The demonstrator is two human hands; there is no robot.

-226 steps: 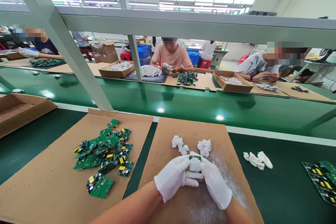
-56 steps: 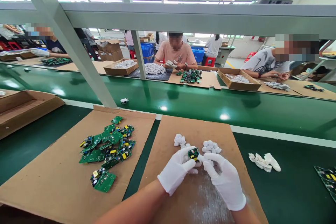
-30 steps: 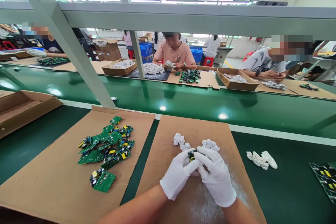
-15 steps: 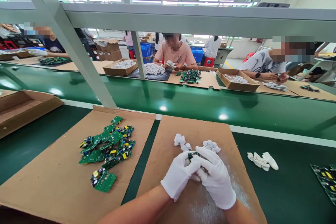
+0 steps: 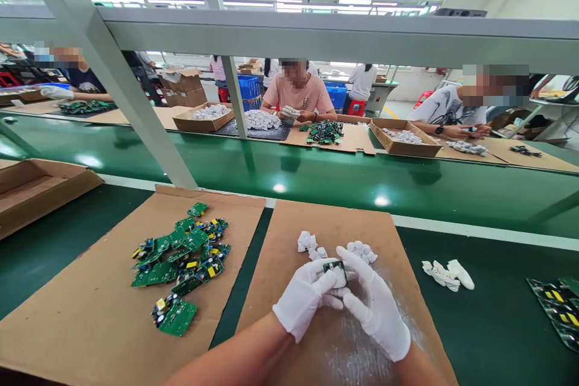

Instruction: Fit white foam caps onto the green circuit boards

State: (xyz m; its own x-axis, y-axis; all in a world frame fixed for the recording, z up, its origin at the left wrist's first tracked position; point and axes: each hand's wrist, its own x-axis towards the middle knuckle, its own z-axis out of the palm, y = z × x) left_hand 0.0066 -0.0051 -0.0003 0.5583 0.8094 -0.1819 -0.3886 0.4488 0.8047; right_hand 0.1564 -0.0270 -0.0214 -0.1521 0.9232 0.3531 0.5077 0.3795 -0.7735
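My left hand [image 5: 302, 300], in a white glove, grips a small green circuit board [image 5: 337, 268] between thumb and fingers; a white patch shows against the board, partly covered by the thumb. Just right of the board is my gloved right hand [image 5: 380, 307], its thumb and fingers apart and curved around the board's side. Whether a right fingertip touches the board I cannot tell. Beyond the hands, a cluster of white lumps [image 5: 309, 243] and a small pile of white pieces [image 5: 362, 251] lie on a cardboard sheet [image 5: 289, 217] streaked with white residue.
Piled green circuit boards [image 5: 185, 247] lie on the left cardboard [image 5: 81, 319]. A shallow cardboard box [image 5: 49, 193] is at far left. Crumpled white finger cots or cloth [image 5: 446, 275] lie right, near more boards [image 5: 554, 307]. A slanted post [image 5: 136, 96] rises ahead; co-workers sit opposite.
My right hand has loosened and spread its fingers, moving slightly off the board. More of the board and its white patch shows in my left hand. The view has shifted slightly.
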